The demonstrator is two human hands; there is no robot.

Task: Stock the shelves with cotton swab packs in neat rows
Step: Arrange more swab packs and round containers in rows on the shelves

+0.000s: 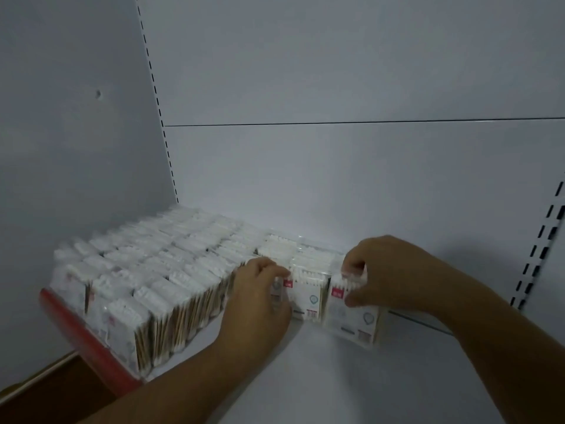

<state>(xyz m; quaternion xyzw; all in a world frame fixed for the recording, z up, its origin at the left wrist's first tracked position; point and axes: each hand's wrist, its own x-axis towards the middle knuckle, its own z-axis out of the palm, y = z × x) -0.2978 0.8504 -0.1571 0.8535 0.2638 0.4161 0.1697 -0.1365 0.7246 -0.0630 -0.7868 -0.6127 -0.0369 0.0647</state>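
shelf (321, 377): white deck, red edge strip (88, 338) along the front at the left; pale grey back panel (336, 179) with one horizontal seam; side panel (76, 148) at the left; slotted upright (538, 249) at the right; brown floor (46, 390) showing below the strip

block of cotton swab packs (146, 270): clear wrappers, white tips up, wooden sticks visible along the right flank; upright in close rows against the side panel, running from the back panel to the red strip, filling the left part of the shelf; a few more packs continue to the right along the back panel

middle pack (308, 296): upright, label to the front, standing between the two hands

left hand (260, 298): fingers curled over the top of a hidden pack (277, 290) just right of the block; most of that pack is covered by the hand

right hand (385, 270): thumb and fingers pinching the top edge of the front right pack (356, 319); this pack stands on the shelf just beside the middle pack, red tag at its upper corner, print too blurred to read
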